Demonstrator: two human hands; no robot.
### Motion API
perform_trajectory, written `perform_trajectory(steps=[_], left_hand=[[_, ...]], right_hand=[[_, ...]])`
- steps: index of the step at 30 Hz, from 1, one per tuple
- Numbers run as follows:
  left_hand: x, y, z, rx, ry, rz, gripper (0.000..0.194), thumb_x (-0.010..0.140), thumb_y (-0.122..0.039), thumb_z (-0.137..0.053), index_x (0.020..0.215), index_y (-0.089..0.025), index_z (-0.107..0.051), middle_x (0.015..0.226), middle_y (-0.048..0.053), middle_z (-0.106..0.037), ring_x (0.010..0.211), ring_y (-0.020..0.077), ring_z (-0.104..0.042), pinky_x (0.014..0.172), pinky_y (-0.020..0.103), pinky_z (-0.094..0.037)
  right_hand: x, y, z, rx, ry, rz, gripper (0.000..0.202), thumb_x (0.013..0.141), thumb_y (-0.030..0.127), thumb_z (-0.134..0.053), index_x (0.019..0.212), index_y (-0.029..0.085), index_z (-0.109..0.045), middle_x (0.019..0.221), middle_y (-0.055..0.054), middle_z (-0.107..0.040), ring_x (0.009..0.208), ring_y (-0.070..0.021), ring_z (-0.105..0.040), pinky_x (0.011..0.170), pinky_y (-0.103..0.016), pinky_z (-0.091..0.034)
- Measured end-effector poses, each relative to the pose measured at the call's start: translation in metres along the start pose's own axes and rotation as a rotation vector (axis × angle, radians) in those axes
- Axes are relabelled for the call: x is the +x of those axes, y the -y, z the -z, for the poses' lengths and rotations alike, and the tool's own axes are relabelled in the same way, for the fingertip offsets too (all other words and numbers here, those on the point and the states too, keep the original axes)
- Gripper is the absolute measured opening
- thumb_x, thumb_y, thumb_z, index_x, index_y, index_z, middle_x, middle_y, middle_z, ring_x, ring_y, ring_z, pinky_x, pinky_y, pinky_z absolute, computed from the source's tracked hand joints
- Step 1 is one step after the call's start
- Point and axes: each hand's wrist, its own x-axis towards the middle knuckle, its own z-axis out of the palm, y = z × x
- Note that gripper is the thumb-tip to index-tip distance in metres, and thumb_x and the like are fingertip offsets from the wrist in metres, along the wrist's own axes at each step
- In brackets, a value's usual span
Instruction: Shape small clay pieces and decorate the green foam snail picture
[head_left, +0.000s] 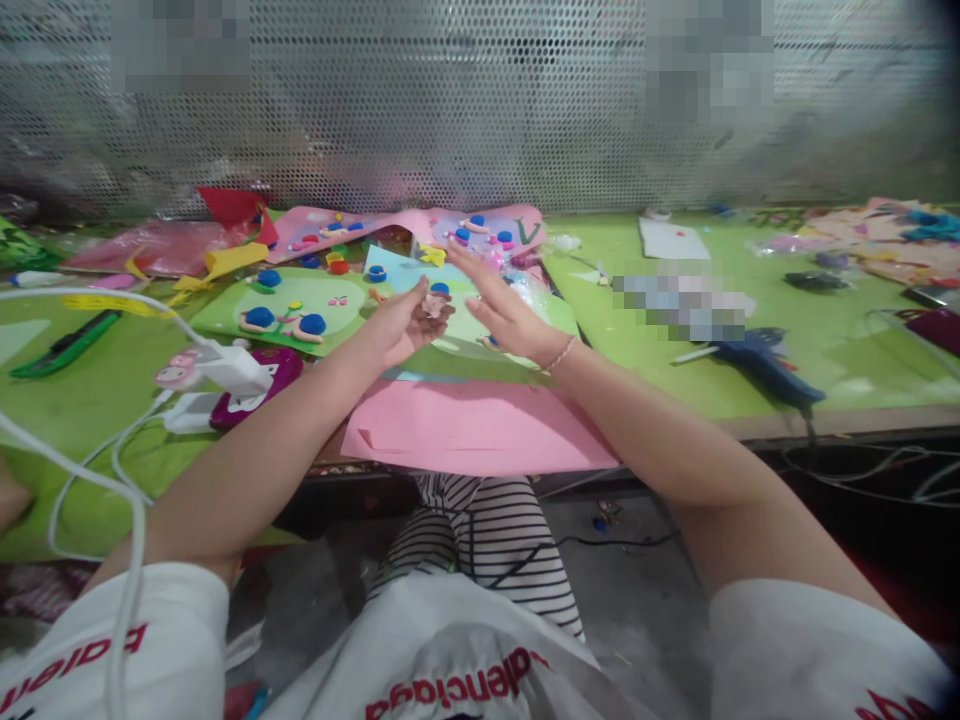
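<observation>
My left hand [409, 328] is over a light green craft card [352, 318], its fingers curled around a small pale pink piece [435, 304] whose kind I cannot make out. A small blue-topped shape [440, 290] shows right by those fingertips; whether it is held or lies on the card, I cannot tell. To the right, my right hand [510, 318] stretches its fingers out flat over the card, apart from the left. Raised foam-like figures with blue caps [308, 326] decorate the card's left half. Pink sheets [480, 428] lie under its near edge.
A blue glue gun [772, 365] lies at right. On the left are a green utility knife [67, 343], a white charger plug [236, 368] and loose white cables [64, 455]. Behind stand pink decorated cards [420, 222] and a perforated metal screen [450, 110]. Yellow scraps [236, 260] lie at back left.
</observation>
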Motion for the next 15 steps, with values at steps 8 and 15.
perform_trajectory(steps=[8, 15], left_hand=[[0.000, 0.000, 0.002, 0.022, -0.047, -0.059, 0.015, 0.081, 0.001, -0.056, 0.082, -0.007, -0.068, 0.078, 0.007, -0.071, 0.069, 0.0076, -0.065, 0.076, 0.023, -0.054], [0.004, 0.004, 0.003, 0.006, -0.004, -0.148, 0.014, 0.080, 0.001, -0.057, 0.083, -0.007, -0.069, 0.078, 0.006, -0.072, 0.079, 0.0091, -0.069, 0.082, 0.020, -0.053]], right_hand=[[-0.012, -0.087, 0.021, -0.166, -0.323, -0.509, 0.044, 0.093, 0.049, -0.041, 0.124, 0.019, -0.052, 0.128, -0.013, -0.052, 0.126, -0.0266, -0.046, 0.111, -0.049, -0.033], [-0.018, -0.105, 0.014, -0.130, -0.356, -0.699, 0.026, 0.087, 0.032, -0.047, 0.109, 0.021, -0.056, 0.118, -0.010, -0.054, 0.112, -0.0219, -0.052, 0.107, -0.043, -0.037]])
